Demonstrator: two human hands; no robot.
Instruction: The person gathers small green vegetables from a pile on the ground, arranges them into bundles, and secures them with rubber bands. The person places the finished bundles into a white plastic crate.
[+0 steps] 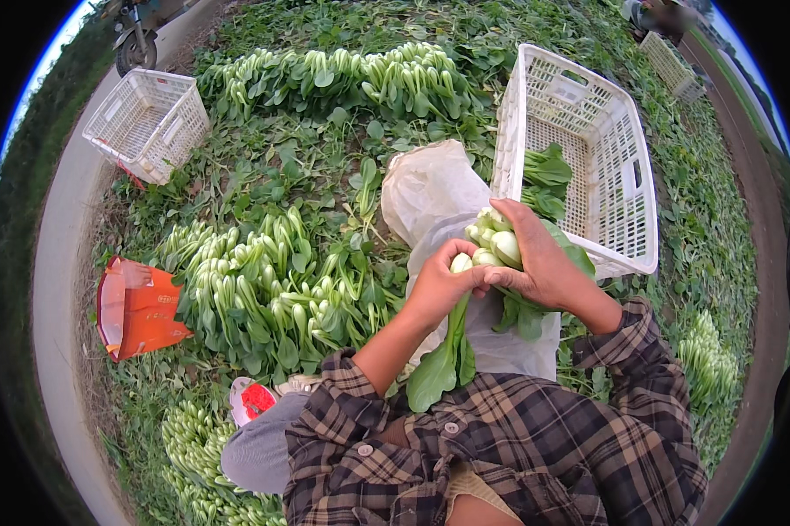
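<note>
My right hand is closed around a bunch of bok choy, its pale bases toward the far side and its leaves hanging below the palm. Close beside it, my left hand pinches a single bok choy by its stem end, the green leaves dangling toward my lap. The fingers of both hands almost touch. A white plastic sheet covers my legs under the hands. Just beyond my right hand stands a white slatted crate with some bok choy at its left side.
Heaps of bok choy lie to my left, with another row farther off. A second white crate, an orange bag and a white bowl of red bits are at the left. Beyond stands a motorbike; a person is far right.
</note>
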